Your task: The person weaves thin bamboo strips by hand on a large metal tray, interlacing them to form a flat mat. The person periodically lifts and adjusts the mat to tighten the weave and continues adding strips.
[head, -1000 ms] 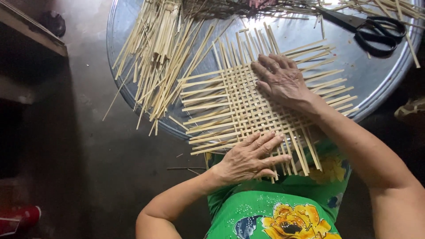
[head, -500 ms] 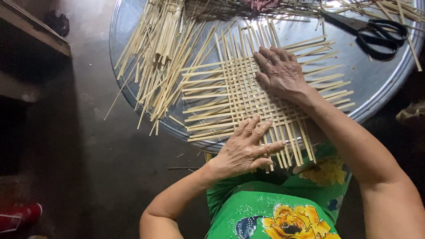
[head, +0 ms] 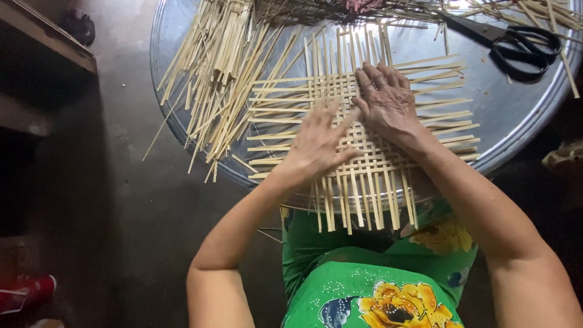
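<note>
A square mat woven from pale bamboo strips (head: 364, 176) lies on a round metal tray (head: 486, 115), its near strip ends hanging over the rim above my lap. My right hand (head: 385, 103) rests flat on the mat's far middle, fingers spread. My left hand (head: 319, 143) lies on the mat's left part with fingers apart, slightly blurred, right beside the right hand. Neither hand grips anything.
A heap of loose bamboo strips (head: 212, 79) covers the tray's left side and sticks out over its edge. Black scissors (head: 516, 42) lie at the tray's far right. A dark shelf (head: 42, 42) stands at the left, above a concrete floor (head: 121, 212).
My left hand has moved from the mat's near edge up and forward onto its left middle. The right hand stayed on the mat. The view has shifted slightly.
</note>
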